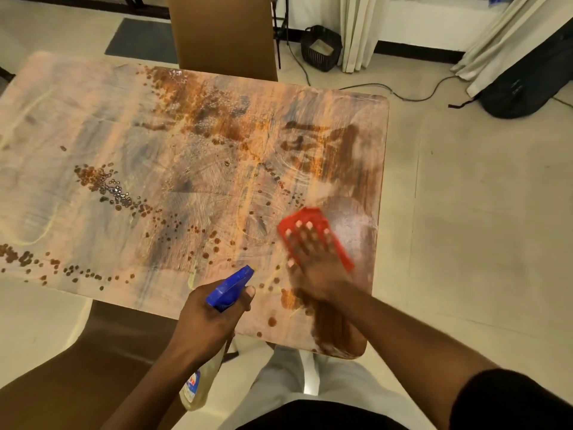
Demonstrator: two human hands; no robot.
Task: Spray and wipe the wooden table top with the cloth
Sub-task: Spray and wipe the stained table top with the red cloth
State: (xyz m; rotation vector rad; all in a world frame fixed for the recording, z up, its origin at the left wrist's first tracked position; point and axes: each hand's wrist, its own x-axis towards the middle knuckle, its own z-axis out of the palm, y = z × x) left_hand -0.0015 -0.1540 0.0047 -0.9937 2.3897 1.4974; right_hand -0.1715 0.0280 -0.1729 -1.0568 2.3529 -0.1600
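Right hand (313,262) spread flat, pressing red cloth (313,231) onto table (93,103) near right corner. Left hand (214,308) wrapped around spray bottle (231,288), nozzle aimed far-right. Unwiped droplets (114,187) lying left of cloth; right hand nearer.
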